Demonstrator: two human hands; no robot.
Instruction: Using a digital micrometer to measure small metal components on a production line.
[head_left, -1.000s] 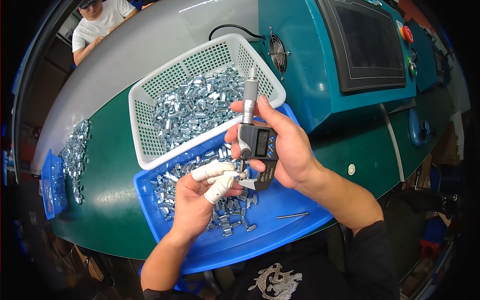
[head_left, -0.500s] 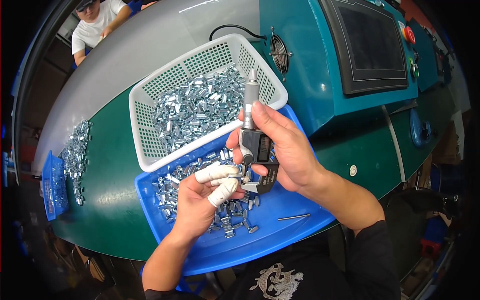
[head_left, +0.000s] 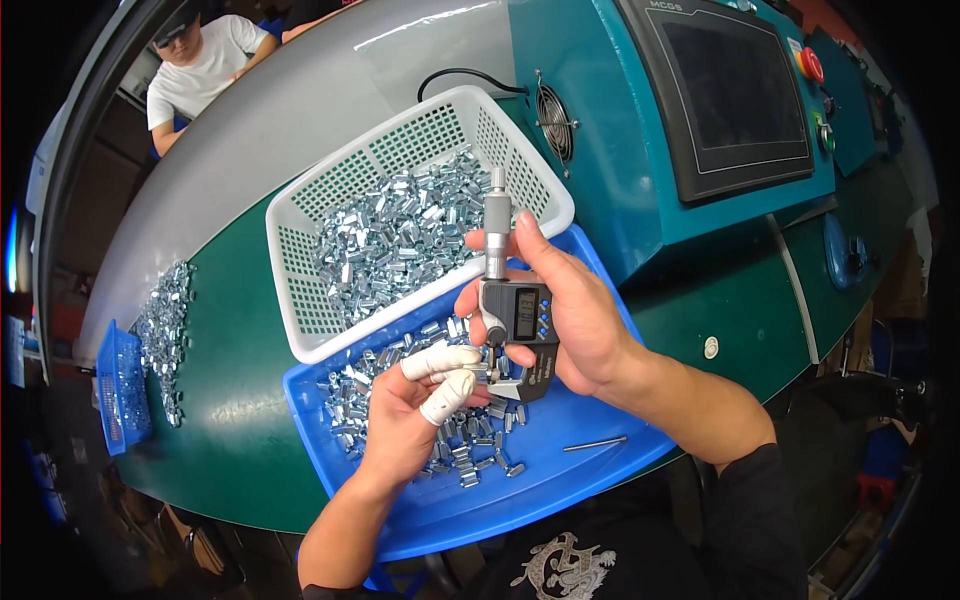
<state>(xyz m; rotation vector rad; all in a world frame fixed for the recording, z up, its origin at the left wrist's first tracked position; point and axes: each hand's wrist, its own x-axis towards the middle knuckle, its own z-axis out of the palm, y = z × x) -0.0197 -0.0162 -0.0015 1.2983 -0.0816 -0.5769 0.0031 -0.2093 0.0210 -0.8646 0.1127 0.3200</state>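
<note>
My right hand (head_left: 585,320) is wrapped round a digital micrometer (head_left: 517,310), its thimble pointing up and away and its small display facing me. The thumb tip is beside the thimble, seemingly a little apart from it. White finger cots cover the thumb and forefinger of my left hand (head_left: 415,400), which pinch a small shiny metal hex piece (head_left: 483,373) at the micrometer's jaws. Fingers hide most of that piece, so whether the jaws touch it I cannot tell. Below both hands, many similar hex pieces (head_left: 470,440) lie in a blue tray (head_left: 480,520).
A white perforated basket (head_left: 300,340) full of hex pieces rests at the tray's far side. A thin metal rod (head_left: 595,444) lies in the tray. Left are a loose pile (head_left: 165,320) and a blue basket (head_left: 112,400). A teal machine (head_left: 620,150) stands right; a person (head_left: 205,70) sits beyond.
The whole view has shifted slightly. The micrometer has turned a little, showing its display more fully, and my right thumb has come slightly off the thimble. My left hand keeps its pinch.
</note>
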